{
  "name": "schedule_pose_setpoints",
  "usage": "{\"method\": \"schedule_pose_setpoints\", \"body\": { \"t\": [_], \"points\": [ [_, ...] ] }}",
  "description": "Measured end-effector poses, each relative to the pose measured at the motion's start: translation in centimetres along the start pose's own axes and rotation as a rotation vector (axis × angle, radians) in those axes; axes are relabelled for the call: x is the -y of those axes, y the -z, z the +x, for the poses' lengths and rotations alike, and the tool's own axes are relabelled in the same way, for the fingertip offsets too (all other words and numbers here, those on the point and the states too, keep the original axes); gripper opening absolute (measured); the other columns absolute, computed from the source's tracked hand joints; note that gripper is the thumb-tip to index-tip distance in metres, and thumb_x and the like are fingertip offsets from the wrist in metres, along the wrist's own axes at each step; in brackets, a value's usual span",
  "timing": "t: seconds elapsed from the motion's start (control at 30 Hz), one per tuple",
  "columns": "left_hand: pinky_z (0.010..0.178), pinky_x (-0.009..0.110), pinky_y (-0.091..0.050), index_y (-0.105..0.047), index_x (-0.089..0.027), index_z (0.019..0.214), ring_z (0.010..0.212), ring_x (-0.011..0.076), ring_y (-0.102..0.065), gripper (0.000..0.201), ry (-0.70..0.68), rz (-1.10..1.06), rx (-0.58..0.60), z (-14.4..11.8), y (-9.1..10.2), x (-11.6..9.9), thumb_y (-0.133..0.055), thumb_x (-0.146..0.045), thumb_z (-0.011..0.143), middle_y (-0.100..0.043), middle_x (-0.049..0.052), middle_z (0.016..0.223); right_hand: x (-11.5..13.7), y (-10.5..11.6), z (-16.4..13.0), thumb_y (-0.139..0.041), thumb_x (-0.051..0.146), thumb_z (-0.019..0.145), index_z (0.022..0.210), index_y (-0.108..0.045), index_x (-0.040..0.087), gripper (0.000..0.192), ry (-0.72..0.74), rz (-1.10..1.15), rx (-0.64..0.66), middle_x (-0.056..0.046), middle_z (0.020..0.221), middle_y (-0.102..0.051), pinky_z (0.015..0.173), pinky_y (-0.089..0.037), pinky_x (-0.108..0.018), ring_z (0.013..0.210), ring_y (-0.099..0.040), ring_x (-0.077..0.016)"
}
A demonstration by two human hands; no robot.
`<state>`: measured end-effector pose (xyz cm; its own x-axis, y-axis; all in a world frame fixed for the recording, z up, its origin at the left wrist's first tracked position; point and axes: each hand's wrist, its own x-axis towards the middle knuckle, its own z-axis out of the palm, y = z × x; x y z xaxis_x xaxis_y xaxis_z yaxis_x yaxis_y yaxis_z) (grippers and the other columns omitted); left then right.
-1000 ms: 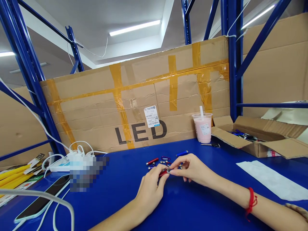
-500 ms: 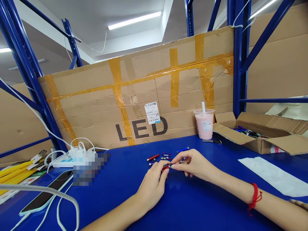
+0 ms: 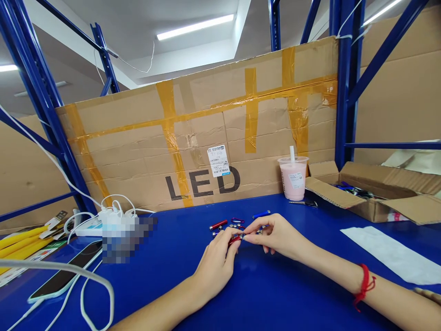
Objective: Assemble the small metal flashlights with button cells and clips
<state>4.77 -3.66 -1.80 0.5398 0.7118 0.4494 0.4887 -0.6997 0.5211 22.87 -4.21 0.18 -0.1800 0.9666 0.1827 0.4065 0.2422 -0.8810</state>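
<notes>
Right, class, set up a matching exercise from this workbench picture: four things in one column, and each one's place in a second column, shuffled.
Things:
1. pink drink cup
2. phone
3. small red tube
4. white sheet

Places:
A. pinched between left hand and right hand
B. far left, beside white cables
C. against the LED carton, next to the open box
D. flat on the table's right side

Pairs: 1-C, 2-B, 3-A, 4-D

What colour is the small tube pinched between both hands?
Red, with a silvery end; the small tube shows in the head view.
</notes>
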Motion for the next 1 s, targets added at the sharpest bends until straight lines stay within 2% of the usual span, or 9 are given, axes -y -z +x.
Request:
{"method": "schedule_pose_setpoints", "body": {
  "t": [0.1, 0.4, 0.57, 1.0],
  "points": [
    [0.074, 0.027, -0.041, -0.049, -0.022, 0.110, 0.082, 0.0154, -0.054, 0.024, 0.000, 0.006, -0.001, 0.04, -0.03, 0.05, -0.034, -0.023, 0.092, -0.058, 0.002, 0.089, -0.29, -0.06, 0.06, -0.067, 0.044, 0.063, 0.081, -0.068, 0.011, 0.038, 0.001, 0.023, 0.011, -0.002, 0.055, -0.059, 0.034, -0.036, -0.015, 0.038, -0.047, -0.0061],
    [0.076, 0.028, -0.041, -0.051, -0.022, 0.106, 0.085, 0.0158, -0.053, 0.022, 0.002, 0.016, 0.006, 0.04, -0.02, -0.03, -0.034, -0.023, 0.091, -0.058, 0.003, 0.093, -0.41, -0.06, 0.07, -0.067, 0.044, 0.061, 0.081, -0.065, 0.011, 0.038, -0.014, 0.046, 0.035, -0.004, 0.069, -0.062, 0.033, -0.035, -0.014, 0.039, -0.048, -0.0044],
    [0.077, 0.028, -0.041, -0.051, -0.023, 0.105, 0.086, 0.0160, -0.053, 0.022, 0.003, 0.028, 0.014, 0.06, 0.05, -0.08, -0.034, -0.023, 0.091, -0.058, 0.002, 0.090, -0.60, -0.10, 0.18, -0.068, 0.044, 0.061, 0.080, -0.065, 0.011, 0.037, -0.025, 0.044, 0.034, -0.003, 0.069, -0.061, 0.033, -0.035, -0.014, 0.039, -0.049, -0.0047],
    [0.071, 0.026, -0.041, -0.050, -0.022, 0.104, 0.073, 0.0139, -0.053, 0.022, -0.006, 0.035, 0.020, -0.03, -0.06, 0.32, -0.031, -0.025, 0.091, -0.055, 0.002, 0.082, -0.60, 0.06, 0.11, -0.068, 0.043, 0.062, 0.082, -0.066, 0.011, 0.037, 0.011, 0.028, 0.038, -0.003, 0.065, -0.061, 0.033, -0.035, -0.014, 0.040, -0.049, -0.0053]
  ]
}}
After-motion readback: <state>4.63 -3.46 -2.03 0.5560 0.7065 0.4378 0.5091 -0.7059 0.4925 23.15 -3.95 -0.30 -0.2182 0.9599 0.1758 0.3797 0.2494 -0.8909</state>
